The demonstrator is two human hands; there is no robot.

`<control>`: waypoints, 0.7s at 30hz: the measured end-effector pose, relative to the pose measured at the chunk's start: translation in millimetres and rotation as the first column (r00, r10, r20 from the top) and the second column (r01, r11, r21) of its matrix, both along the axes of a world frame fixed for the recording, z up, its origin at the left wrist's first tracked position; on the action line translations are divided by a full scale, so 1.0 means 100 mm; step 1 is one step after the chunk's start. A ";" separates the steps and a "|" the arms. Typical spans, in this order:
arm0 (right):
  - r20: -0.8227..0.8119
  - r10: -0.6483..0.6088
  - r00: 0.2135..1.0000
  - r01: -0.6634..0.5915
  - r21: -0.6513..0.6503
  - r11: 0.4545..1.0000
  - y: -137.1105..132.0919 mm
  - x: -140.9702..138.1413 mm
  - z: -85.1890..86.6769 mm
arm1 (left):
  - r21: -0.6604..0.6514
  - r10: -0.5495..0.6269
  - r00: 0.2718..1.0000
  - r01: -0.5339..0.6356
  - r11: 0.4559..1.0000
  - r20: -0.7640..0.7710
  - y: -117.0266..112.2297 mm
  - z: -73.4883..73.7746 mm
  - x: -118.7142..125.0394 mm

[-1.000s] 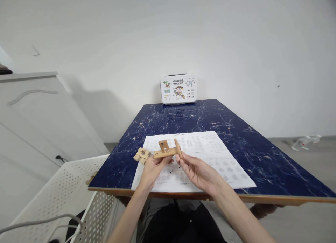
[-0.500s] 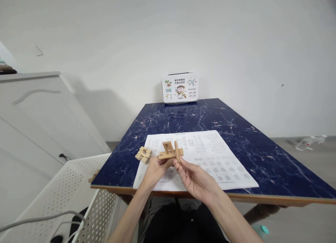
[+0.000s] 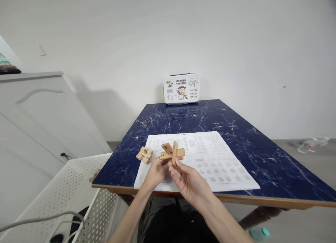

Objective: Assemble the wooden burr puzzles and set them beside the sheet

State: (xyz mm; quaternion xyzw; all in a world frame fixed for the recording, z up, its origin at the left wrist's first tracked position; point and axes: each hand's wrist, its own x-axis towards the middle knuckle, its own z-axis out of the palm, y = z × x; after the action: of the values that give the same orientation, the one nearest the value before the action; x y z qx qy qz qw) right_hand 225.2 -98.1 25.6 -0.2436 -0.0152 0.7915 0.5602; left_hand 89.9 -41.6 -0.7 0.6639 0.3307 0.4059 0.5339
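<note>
Flat wooden puzzle pieces (image 3: 180, 152), interlocked crosswise, are held up over the printed sheet (image 3: 223, 159). Numbers in black mark some of them, a 2 among these. My left hand (image 3: 156, 171) is closed on the lower left of the assembly, its fingertips partly hidden behind the wood. With thumb and fingers, my right hand (image 3: 185, 178) pinches the lower end of the upright piece at the front. A second wooden puzzle (image 3: 144, 154), made of small notched blocks, lies left of my left hand at the sheet's edge.
A white case (image 3: 181, 89) with cartoon prints stands at the back of the blue marbled table (image 3: 183, 117), against the wall. On the left are a white perforated basket (image 3: 99, 197) with cables and a grey cabinet (image 3: 34, 124). Clear plastic bottles lie on the floor at right.
The held puzzle pieces have turned and tilted, so the numbered faces show at another angle. My right hand has shifted slightly left with the upright piece. The view has moved a little.
</note>
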 end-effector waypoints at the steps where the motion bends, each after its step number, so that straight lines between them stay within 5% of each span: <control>1: 0.009 -0.007 1.000 0.007 0.002 1.000 0.00 -0.02 0.01 | 0.013 0.000 1.000 0.000 1.000 0.006 0.00 0.00 0.00; 14: 0.083 0.011 0.996 -0.014 0.036 0.999 0.01 -0.06 0.05 | 0.108 0.019 0.999 -0.022 0.994 0.027 0.02 -0.09 -0.04; 21: 0.052 0.012 0.999 -0.013 0.018 1.000 -0.03 -0.12 0.06 | 0.112 0.074 0.996 -0.078 0.991 0.040 -0.02 -0.01 -0.04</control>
State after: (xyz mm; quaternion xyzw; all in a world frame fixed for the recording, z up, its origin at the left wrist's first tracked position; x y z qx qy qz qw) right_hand 213.2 -101.4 31.6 -0.2590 -0.0386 0.7883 0.5568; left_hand 85.4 -43.8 -1.3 0.6728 0.3227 0.4557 0.4853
